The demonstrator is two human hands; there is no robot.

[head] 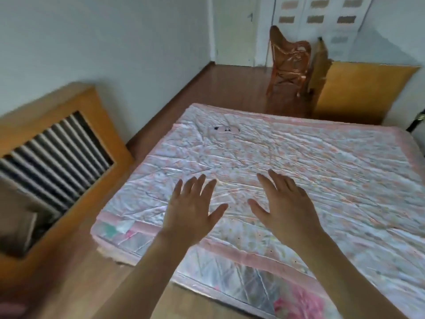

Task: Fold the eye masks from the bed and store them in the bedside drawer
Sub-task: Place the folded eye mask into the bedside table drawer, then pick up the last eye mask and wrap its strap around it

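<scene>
A pale pink eye mask (226, 129) with dark eye marks lies flat on the far left part of the bed (322, 171), which is covered by a wrinkled pink floral sheet. My left hand (193, 203) and my right hand (282, 201) hover side by side over the near part of the bed, palms down, fingers spread, holding nothing. Both hands are well short of the mask. No bedside drawer is visible in the head view.
A wooden radiator cover (57, 157) with dark slats stands at the left by the wall. A wicker chair (289, 63) and a wooden board (363, 90) stand beyond the bed's far edge. Wooden floor (207, 88) runs between bed and wall.
</scene>
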